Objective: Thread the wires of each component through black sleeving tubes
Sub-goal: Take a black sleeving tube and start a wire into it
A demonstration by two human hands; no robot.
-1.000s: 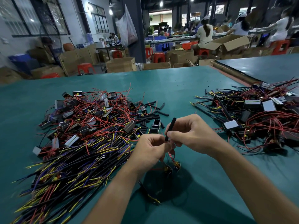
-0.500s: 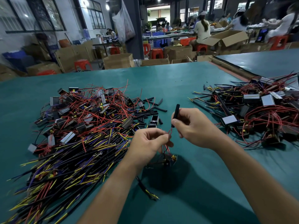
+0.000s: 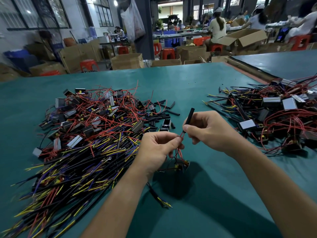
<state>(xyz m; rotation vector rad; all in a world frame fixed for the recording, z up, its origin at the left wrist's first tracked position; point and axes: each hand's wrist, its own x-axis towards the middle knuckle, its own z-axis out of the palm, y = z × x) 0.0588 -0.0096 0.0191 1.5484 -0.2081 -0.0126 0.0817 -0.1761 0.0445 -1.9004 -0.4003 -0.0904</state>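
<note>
Head view: my right hand (image 3: 208, 130) pinches a short black sleeving tube (image 3: 188, 118), tilted upright above the green table (image 3: 197, 83). My left hand (image 3: 157, 149) pinches thin red wires (image 3: 180, 136) meeting the tube's lower end, the small black component (image 3: 180, 166) dangling below

the left hand (image 3: 157, 150) covered part of the component (image 3: 180, 166) under it, and fingers (image 3: 187, 129) of the right hand (image 3: 211, 133) hid the tube's (image 3: 190, 115) lower end. the left pile (image 3: 77, 152) blurred toward the bottom edge; the right edge cut the right pile (image 3: 274, 121).

I saw a factory assembly hall. Beyond were cardboard boxes (image 3: 127, 61), red stools (image 3: 89, 64) and seated workers (image 3: 217, 30).
</note>
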